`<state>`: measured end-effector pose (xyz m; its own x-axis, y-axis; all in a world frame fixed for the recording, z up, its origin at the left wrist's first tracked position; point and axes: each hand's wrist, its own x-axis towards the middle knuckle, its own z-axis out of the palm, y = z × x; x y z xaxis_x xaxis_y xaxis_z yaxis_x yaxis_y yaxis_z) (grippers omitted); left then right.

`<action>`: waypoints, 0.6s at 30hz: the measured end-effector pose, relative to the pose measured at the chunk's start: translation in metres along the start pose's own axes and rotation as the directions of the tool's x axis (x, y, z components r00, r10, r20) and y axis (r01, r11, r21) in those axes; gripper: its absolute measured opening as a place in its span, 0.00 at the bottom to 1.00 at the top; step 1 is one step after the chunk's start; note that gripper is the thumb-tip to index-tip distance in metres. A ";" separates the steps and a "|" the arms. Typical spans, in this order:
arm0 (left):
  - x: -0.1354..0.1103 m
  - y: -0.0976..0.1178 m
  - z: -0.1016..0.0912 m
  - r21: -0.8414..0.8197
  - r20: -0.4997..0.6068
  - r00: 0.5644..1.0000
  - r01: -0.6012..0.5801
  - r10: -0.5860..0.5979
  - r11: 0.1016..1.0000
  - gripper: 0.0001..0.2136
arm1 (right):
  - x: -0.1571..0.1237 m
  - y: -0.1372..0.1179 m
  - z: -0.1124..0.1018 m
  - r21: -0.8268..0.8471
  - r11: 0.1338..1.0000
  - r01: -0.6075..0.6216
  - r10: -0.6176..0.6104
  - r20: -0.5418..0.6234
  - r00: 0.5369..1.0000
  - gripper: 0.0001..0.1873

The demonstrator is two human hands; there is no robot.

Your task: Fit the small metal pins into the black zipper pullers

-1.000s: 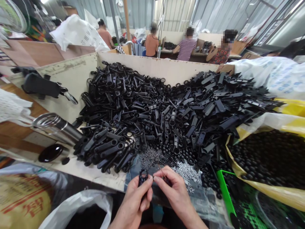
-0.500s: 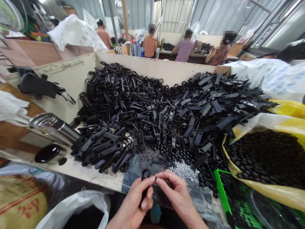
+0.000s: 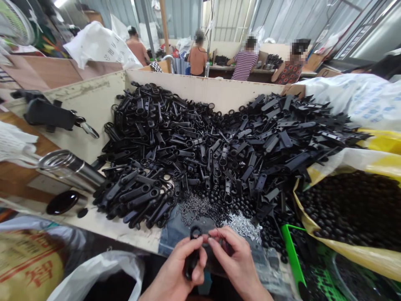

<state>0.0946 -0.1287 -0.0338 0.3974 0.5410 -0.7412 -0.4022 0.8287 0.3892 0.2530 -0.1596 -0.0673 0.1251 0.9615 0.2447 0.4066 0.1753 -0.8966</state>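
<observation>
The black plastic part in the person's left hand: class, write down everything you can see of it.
The black plastic part is a long, narrow piece, dark and slightly glossy, with an open round ring at its upper end. It stands nearly upright, tilted slightly, gripped along its shank by the left hand, with the ring showing above the fingers. The fingertips of the right hand are close beside the ring; whether they touch it cannot be told. Its lower end is partly hidden by the fingers.
</observation>
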 end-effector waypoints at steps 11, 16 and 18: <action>-0.004 -0.001 -0.001 0.006 0.131 0.991 0.002 -0.002 1.000 0.15 | 0.006 0.000 -0.005 -0.028 0.995 0.094 -0.096 -0.062 0.993 0.06; -0.007 -0.004 -0.005 0.147 0.193 0.978 -0.108 0.079 0.983 0.15 | 0.006 -0.004 -0.007 -0.057 0.980 0.193 -0.191 0.032 0.981 0.06; -0.010 -0.004 -0.006 0.205 0.182 0.978 -0.135 0.098 0.969 0.15 | 0.006 -0.005 -0.007 -0.083 0.967 0.240 -0.233 0.080 0.969 0.06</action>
<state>0.0871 -0.1384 -0.0309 0.4999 0.6366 -0.5873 -0.2742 0.7595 0.5899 0.2586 -0.1561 -0.0590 -0.0463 0.9079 0.4166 0.4980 0.3825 -0.7782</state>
